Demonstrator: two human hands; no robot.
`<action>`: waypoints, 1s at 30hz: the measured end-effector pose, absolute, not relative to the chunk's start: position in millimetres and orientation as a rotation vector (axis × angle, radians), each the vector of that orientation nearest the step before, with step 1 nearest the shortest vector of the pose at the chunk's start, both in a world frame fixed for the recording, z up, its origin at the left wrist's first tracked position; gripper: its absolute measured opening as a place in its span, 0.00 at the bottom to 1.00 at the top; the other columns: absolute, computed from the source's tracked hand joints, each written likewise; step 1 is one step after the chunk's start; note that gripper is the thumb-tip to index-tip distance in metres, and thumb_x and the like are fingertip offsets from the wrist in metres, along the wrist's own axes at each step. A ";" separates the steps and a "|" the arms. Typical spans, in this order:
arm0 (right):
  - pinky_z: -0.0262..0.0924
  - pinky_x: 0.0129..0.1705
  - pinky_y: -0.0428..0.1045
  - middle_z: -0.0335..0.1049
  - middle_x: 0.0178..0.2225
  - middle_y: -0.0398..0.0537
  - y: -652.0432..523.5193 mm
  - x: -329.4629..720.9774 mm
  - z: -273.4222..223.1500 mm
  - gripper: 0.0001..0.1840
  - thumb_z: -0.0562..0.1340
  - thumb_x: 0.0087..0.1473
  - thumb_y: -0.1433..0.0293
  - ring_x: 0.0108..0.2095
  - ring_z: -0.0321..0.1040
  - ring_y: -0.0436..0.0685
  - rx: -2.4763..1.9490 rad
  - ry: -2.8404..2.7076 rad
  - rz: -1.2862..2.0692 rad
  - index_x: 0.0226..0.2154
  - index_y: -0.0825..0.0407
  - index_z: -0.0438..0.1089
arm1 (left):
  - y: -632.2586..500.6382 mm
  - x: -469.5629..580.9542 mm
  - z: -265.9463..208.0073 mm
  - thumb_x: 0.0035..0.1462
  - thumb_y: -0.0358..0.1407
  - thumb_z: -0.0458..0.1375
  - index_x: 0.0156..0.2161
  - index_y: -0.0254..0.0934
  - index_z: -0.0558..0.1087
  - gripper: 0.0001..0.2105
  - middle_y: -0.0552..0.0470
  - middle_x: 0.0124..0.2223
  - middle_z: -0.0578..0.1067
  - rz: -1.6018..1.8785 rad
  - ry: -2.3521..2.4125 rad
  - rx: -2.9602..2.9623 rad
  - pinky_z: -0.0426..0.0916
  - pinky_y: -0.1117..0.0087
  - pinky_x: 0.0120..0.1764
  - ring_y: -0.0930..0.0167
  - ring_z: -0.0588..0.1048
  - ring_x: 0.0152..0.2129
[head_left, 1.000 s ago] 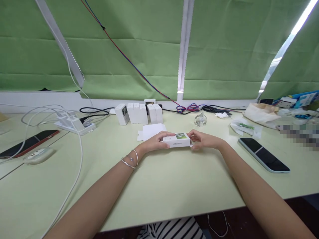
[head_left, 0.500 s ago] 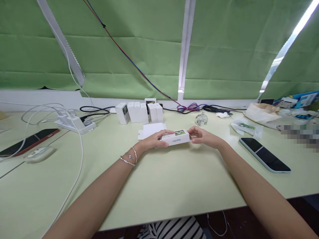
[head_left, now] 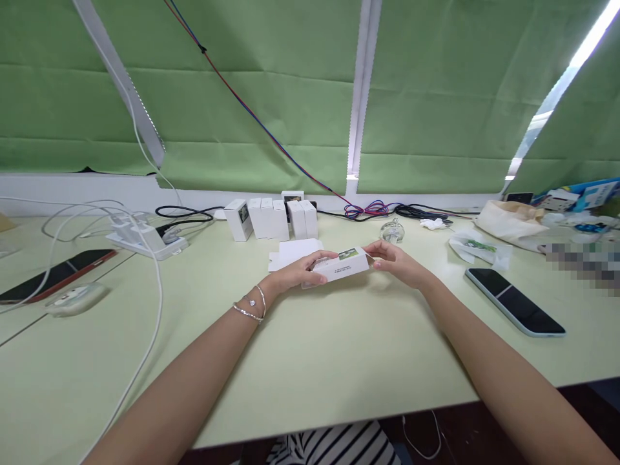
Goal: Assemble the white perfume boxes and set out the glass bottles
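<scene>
A small white box is held tilted above the table, its right end raised. By its look it is likely light, of thin, smooth card that could be dented, and is best taken by its long edges. Its left end is grasped between the thumb and fingers of the left hand. The right hand is curled, partly open, at the other end; whether anything is pinched there cannot be told. Behind lies white paper.
</scene>
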State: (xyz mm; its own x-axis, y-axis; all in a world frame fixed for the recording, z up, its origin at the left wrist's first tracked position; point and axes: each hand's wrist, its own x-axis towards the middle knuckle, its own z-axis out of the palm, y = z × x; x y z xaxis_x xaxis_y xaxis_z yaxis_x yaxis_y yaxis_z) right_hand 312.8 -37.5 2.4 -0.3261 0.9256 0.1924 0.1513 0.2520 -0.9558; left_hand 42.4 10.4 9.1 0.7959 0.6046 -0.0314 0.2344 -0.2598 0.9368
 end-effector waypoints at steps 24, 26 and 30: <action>0.56 0.50 0.56 0.60 0.53 0.51 -36.7 303.1 -1.1 0.16 0.67 0.42 0.60 0.50 0.63 0.59 -0.980 -1.542 1.098 0.29 0.50 0.63 | 13.5 40.0 6.3 0.44 0.41 0.60 0.56 0.46 0.57 0.32 0.51 0.50 0.63 0.386 0.649 1.858 0.61 0.66 0.45 0.64 0.63 0.47; 0.56 0.49 0.56 0.60 0.52 0.51 -36.9 302.5 -0.8 0.16 0.67 0.41 0.61 0.49 0.63 0.59 -0.981 -1.539 1.096 0.29 0.50 0.63 | 14.1 39.9 5.8 0.44 0.41 0.60 0.56 0.46 0.57 0.32 0.51 0.50 0.63 0.388 0.653 1.865 0.61 0.66 0.46 0.64 0.63 0.47; 0.58 0.48 0.56 0.61 0.51 0.51 -37.7 301.0 0.5 0.17 0.68 0.40 0.60 0.48 0.64 0.59 -0.992 -1.552 1.077 0.28 0.50 0.63 | 15.0 40.0 5.3 0.44 0.42 0.60 0.55 0.46 0.57 0.32 0.51 0.50 0.63 0.393 0.652 1.880 0.61 0.65 0.46 0.64 0.63 0.47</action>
State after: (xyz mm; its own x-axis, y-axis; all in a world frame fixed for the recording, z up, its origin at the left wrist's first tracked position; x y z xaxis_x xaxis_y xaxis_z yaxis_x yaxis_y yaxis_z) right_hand 301.0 -37.7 0.5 -0.2022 0.9455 0.2553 0.0920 0.2778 -0.9562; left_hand 40.0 15.0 5.3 0.7968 0.6036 -0.0294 0.2555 -0.2923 0.9216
